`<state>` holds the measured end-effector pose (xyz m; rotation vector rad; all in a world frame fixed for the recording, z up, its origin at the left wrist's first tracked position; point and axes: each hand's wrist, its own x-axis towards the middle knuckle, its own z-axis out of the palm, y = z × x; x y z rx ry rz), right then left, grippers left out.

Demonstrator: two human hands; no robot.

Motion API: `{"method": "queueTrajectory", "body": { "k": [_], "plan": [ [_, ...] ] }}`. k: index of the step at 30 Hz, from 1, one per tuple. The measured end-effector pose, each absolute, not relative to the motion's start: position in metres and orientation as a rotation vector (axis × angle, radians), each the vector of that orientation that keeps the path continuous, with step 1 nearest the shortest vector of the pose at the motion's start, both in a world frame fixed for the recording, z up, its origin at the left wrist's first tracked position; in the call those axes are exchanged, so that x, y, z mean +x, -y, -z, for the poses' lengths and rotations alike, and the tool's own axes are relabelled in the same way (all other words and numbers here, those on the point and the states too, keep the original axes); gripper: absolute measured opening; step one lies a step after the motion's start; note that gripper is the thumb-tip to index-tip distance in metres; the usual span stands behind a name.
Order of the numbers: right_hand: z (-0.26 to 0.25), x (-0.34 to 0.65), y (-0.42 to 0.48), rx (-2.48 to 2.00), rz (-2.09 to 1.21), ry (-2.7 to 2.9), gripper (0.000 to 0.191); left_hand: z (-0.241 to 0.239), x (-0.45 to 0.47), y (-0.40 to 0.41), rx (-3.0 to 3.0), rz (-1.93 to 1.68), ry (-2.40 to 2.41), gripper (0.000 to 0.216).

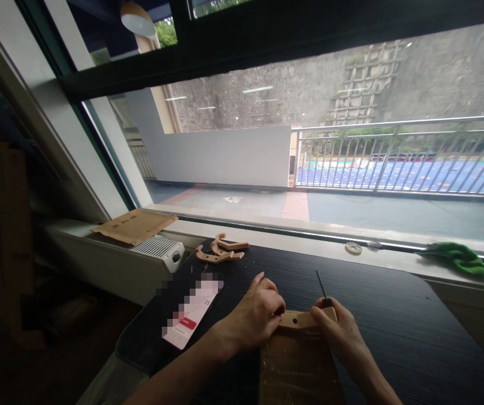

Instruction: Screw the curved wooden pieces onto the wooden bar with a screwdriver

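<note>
A flat wooden piece [299, 360] with a hole near its far end lies on the black table [394, 315] in front of me. My left hand [256, 318] is curled at the piece's far left corner, its fingertips pinched against the wood. My right hand [339, 332] grips the far right corner and holds a thin dark tool [322, 288] that sticks up and away from me.
Several curved wooden parts [220, 251] lie at the table's far left. A paper sheet [193, 315] lies at the left edge. On the window sill are a white device [160, 250], cardboard [134, 225], a small round object [353, 248] and a green cloth [457, 259].
</note>
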<state>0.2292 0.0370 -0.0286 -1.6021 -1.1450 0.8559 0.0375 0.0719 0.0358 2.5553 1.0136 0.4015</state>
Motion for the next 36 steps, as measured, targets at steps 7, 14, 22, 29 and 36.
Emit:
{"method": "queueTrajectory", "body": {
  "k": [7,14,22,29,36],
  "plan": [
    [0.027,0.229,-0.038,-1.599,-0.848,1.144,0.024,-0.033,0.036,-0.074,2.564,-0.398,-1.012,0.013],
    [0.025,0.228,-0.039,-1.626,-0.855,1.140,0.025,-0.027,0.034,-0.077,2.591,-0.420,-0.955,0.016],
    [0.020,0.228,-0.038,-1.638,-0.858,1.153,0.030,-0.025,0.033,-0.080,2.564,-0.415,-0.922,0.015],
    [0.020,0.231,-0.041,-1.648,-0.852,1.171,0.032,-0.021,0.031,-0.086,2.511,-0.394,-0.943,0.014],
    [0.016,0.229,-0.039,-1.672,-0.844,1.157,0.031,-0.019,0.032,-0.085,2.479,-0.422,-0.942,0.014]
  ]
}}
